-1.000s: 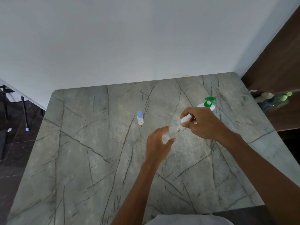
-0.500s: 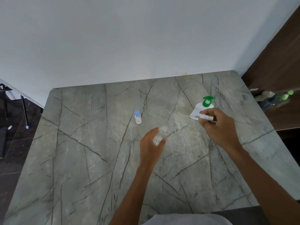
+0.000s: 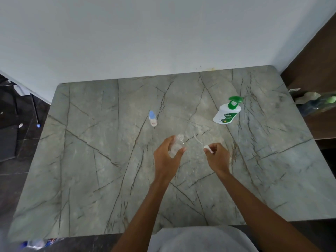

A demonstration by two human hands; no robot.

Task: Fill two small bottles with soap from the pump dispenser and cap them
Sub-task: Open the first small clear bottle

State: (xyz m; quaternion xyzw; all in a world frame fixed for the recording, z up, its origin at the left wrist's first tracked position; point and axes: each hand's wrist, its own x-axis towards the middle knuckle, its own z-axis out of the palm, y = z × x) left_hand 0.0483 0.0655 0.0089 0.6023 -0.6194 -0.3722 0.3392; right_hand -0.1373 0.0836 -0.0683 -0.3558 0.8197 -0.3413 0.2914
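My left hand (image 3: pixel 168 155) holds a small clear bottle (image 3: pixel 179 144) upright on the grey marble table (image 3: pixel 91 160), with its mouth uncovered. My right hand (image 3: pixel 217 157) pinches that bottle's white spray cap (image 3: pixel 207 147), whose thin dip tube (image 3: pixel 197 139) points up and left, a short way right of the bottle. A second small bottle with a blue cap (image 3: pixel 152 118) stands capped further back and left. The white soap dispenser with a green pump (image 3: pixel 228 110) stands at the back right, beyond my right hand.
A white wall runs along the table's far edge. Dark wood shelving at the right holds several bottles (image 3: pixel 316 101). Dark floor and a chair leg lie to the left. Plastic bottles (image 3: pixel 36 243) show at the bottom left, below the table edge.
My right hand carried the white cap from the bottle's neck out toward the dispenser, then back down near the bottle. The left hand kept hold of the clear bottle.
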